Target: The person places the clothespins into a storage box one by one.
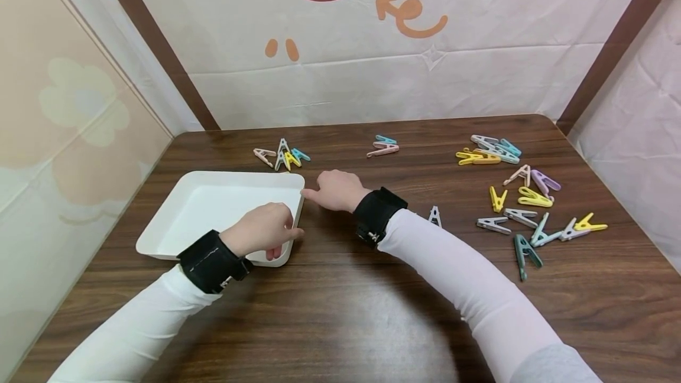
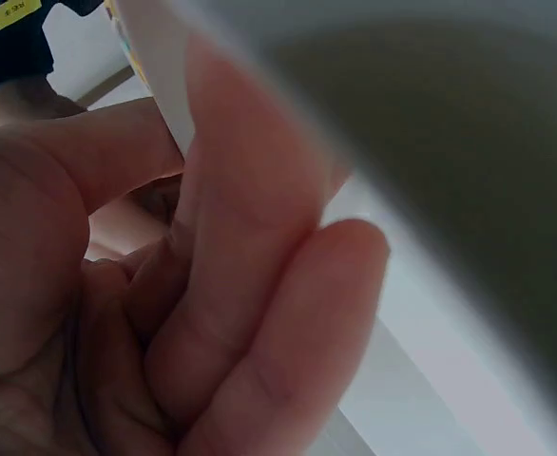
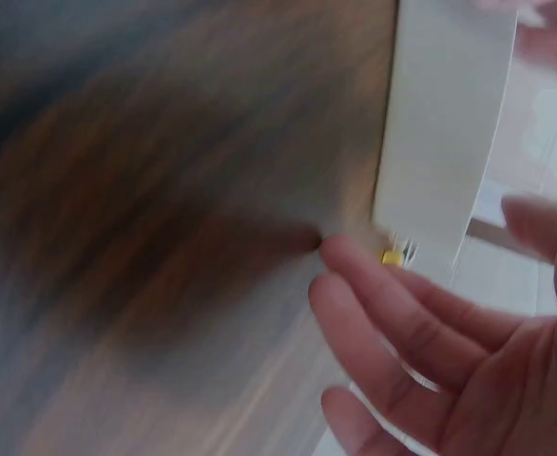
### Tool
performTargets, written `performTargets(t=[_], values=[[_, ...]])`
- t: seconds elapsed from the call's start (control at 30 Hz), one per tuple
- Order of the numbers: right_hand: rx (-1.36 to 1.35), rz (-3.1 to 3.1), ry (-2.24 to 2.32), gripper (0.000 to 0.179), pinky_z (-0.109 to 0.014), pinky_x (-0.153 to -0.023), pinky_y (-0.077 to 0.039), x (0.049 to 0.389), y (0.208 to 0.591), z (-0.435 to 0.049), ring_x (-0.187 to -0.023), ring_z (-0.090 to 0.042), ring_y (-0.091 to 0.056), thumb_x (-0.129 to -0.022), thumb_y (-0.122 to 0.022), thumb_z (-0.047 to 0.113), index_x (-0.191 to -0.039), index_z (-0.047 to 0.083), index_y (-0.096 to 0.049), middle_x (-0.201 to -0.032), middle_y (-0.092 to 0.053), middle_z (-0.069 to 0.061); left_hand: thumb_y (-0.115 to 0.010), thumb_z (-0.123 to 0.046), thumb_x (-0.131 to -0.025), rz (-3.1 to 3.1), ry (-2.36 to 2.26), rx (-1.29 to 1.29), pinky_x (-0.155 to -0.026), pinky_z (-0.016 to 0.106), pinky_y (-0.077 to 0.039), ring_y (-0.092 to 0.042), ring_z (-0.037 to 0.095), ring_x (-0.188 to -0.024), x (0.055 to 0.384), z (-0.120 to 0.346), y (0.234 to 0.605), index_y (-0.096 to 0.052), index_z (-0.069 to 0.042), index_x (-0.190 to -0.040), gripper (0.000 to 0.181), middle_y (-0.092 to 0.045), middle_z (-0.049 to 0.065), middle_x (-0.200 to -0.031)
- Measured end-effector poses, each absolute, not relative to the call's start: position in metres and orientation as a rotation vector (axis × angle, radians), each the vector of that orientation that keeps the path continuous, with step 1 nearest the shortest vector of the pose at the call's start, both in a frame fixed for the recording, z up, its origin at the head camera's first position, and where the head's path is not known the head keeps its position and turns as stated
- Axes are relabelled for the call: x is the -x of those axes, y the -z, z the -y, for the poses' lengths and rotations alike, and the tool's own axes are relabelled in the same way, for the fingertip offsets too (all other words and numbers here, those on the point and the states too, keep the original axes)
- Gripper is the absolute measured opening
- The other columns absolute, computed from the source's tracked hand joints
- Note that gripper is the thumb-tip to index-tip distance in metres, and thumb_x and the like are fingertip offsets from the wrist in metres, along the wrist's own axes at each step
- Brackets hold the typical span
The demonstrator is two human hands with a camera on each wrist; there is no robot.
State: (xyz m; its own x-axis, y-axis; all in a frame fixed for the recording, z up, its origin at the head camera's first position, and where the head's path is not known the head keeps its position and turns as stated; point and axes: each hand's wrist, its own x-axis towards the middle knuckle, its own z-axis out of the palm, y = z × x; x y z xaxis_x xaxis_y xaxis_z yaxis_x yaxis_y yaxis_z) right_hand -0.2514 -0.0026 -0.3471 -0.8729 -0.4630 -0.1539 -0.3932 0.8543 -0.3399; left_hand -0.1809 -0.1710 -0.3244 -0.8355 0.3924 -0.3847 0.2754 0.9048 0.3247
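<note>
A person in white sleeves works over a brown wood-grain table (image 1: pixel 340 318), with a black band around each wrist. A shallow white tray (image 1: pixel 202 211) with rounded corners sits upright on the left half of the table, and both hands are at its right end. The left hand (image 1: pixel 263 228) is over the near right corner, its fingers bent at the rim and the thumb pointing out to the right; the wrist view is dim and close, so I cannot tell whether it is clamped on the rim or only resting there. The right hand (image 1: pixel 337 190) is beside the far right corner, palm down, with its thumb near the rim. Its fingers are loosely bent, the thumb stands apart from them, and nothing is between them. Clothes pegs lie around the tray and across the table. Just behind the tray is a small cluster with a pink peg (image 1: pixel 264 156), grey ones, a yellow peg (image 1: pixel 292 160) and a blue peg (image 1: pixel 301 154). Farther right, near the back edge, a second pink peg (image 1: pixel 384 149) lies beside another blue one. A lone grey peg (image 1: pixel 435 216) shows just beyond the right forearm. Many more are scattered on the right side, including a purple peg (image 1: pixel 545 182) and, nearest the person, a dark green peg (image 1: pixel 524 253). Behind the table hangs a pale printed cloth (image 1: pixel 239 93).
</note>
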Motion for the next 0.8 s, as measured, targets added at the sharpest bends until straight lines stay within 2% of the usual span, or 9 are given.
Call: performTargets(t=[0.1,0.17,0.33,0.57,0.8], values=[[0.613,-2.8,0.462,0.048,-0.031,-0.056,-0.042,0.248,0.348,0.011,-0.065,-0.018,-0.056,-0.096,-0.05,0.054,-0.078,0.013,-0.064,-0.067,-0.055,0.0,-0.065,-0.023,-0.094,-2.623,-0.37,-0.537,-0.057,0.029,-0.046,-0.058,0.012,-0.041,0.178,0.169,0.326,-0.064,-0.005,-0.08,0.023,-0.056,-0.002,-0.045],[0.586,-2.799,0.482,0.047,-0.031,-0.056,-0.042,0.247,0.348,0.014,-0.063,-0.017,-0.057,-0.095,-0.053,0.054,-0.073,0.014,-0.064,-0.062,-0.056,0.001,-0.065,-0.023,-0.094,-2.625,-0.371,-0.567,-0.059,0.03,-0.046,-0.058,0.012,-0.042,0.177,0.167,0.327,-0.064,-0.005,-0.08,0.023,-0.056,-0.003,-0.045],[0.508,-2.733,0.629,0.041,-0.031,-0.059,-0.045,0.245,0.345,0.016,-0.059,-0.014,-0.065,-0.093,-0.06,0.045,-0.069,0.014,-0.072,-0.058,-0.066,0.003,-0.066,-0.025,-0.094,-2.631,-0.357,-0.574,-0.058,0.03,-0.046,-0.057,0.012,-0.043,0.177,0.164,0.328,-0.066,-0.004,-0.083,0.023,-0.055,-0.004,-0.045],[0.466,-2.694,0.715,0.033,-0.031,-0.056,-0.047,0.247,0.344,0.014,-0.055,-0.012,-0.066,-0.09,-0.061,0.026,-0.062,0.012,-0.071,-0.055,-0.065,0.005,-0.063,-0.034,-0.094,-2.662,-0.347,-0.537,-0.052,0.03,-0.045,-0.057,0.012,-0.043,0.174,0.164,0.324,-0.069,-0.006,-0.089,0.03,-0.056,-0.004,-0.046],[0.478,-2.691,0.697,0.032,-0.033,-0.061,-0.047,0.246,0.341,0.002,-0.056,-0.012,-0.067,-0.09,-0.061,0.025,-0.063,0.011,-0.071,-0.055,-0.065,0.005,-0.06,-0.041,-0.094,-2.86,-0.254,-0.526,-0.05,0.031,-0.042,-0.054,0.011,-0.051,0.173,0.183,0.309,-0.072,-0.009,-0.092,0.035,-0.057,-0.006,-0.053]])
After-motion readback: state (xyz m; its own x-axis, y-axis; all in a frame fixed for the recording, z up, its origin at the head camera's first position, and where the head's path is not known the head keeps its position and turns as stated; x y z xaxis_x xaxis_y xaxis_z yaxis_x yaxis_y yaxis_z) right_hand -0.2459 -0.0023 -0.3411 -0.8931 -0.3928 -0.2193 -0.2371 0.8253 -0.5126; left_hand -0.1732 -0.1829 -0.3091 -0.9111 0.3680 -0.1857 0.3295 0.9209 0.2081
